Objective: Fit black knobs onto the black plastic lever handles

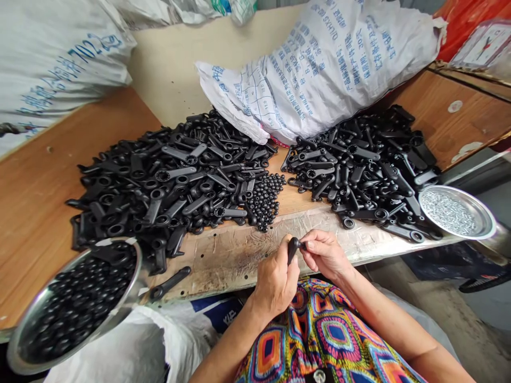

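My left hand [275, 279] is wrapped round a black plastic crank handle [293, 249], held upright just over the table's front edge. The fingertips of my right hand [324, 252] pinch a small black piece [303, 245] against the side of the handle's upper end. Whether that piece is a separate cap or part of the handle, I cannot tell. Beyond my hands lies a patch of small round black caps [265, 199]. A big heap of black crank handles [171, 175] spreads to the left, and a second heap of handles [355, 165] lies to the right.
A metal bowl [138, 271] of black round knobs stands at front left, near a single loose handle [171, 283]. At right, a steel dish [489, 215] holds small silvery pins or screws. A white printed sack [319, 69] leans behind the heaps; wooden boards [467, 111] flank them.
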`<move>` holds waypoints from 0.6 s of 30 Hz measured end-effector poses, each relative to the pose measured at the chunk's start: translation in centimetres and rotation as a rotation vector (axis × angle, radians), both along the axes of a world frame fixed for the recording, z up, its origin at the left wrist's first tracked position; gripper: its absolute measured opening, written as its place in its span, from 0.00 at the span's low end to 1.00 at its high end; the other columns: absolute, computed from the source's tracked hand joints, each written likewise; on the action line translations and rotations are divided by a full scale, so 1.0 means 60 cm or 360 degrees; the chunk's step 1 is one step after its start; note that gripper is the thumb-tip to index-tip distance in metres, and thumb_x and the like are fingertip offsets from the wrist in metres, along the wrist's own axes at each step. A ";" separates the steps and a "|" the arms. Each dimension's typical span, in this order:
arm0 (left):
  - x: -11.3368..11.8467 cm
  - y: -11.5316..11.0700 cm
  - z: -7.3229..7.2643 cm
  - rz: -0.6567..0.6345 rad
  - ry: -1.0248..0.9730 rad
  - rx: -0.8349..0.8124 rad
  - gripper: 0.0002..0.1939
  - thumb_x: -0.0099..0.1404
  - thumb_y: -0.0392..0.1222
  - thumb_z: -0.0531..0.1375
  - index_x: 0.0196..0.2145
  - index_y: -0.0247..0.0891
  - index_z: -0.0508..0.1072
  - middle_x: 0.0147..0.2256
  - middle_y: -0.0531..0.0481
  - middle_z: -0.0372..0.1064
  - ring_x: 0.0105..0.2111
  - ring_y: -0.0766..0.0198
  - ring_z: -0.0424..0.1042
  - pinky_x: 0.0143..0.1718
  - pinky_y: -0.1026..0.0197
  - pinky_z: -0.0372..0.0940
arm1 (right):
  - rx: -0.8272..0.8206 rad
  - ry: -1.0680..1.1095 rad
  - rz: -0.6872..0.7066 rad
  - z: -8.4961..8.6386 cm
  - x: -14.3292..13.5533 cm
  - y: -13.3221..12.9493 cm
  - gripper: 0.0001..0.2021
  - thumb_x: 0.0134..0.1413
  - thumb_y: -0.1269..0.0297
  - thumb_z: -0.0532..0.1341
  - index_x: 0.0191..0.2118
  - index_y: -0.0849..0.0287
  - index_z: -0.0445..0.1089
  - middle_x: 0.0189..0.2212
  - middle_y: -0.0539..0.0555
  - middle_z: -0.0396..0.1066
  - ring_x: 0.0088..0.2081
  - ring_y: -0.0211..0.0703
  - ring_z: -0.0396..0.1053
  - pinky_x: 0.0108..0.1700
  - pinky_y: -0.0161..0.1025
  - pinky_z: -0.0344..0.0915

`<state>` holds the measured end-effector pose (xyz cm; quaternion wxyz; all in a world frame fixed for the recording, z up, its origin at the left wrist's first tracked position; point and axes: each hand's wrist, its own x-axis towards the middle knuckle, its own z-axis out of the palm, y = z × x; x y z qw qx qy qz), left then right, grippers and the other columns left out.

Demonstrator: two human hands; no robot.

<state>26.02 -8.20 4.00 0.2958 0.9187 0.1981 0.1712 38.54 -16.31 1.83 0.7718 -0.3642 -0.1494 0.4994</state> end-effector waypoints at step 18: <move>0.060 0.043 -0.036 -0.0094 0.0723 0.0582 0.22 0.58 0.34 0.52 0.51 0.34 0.63 0.34 0.43 0.74 0.34 0.54 0.73 0.33 0.57 0.65 | -0.0277 -0.1653 -0.0388 0.073 0.067 -0.002 0.19 0.60 0.53 0.50 0.52 0.55 0.65 0.47 0.55 0.69 0.48 0.45 0.66 0.49 0.44 0.63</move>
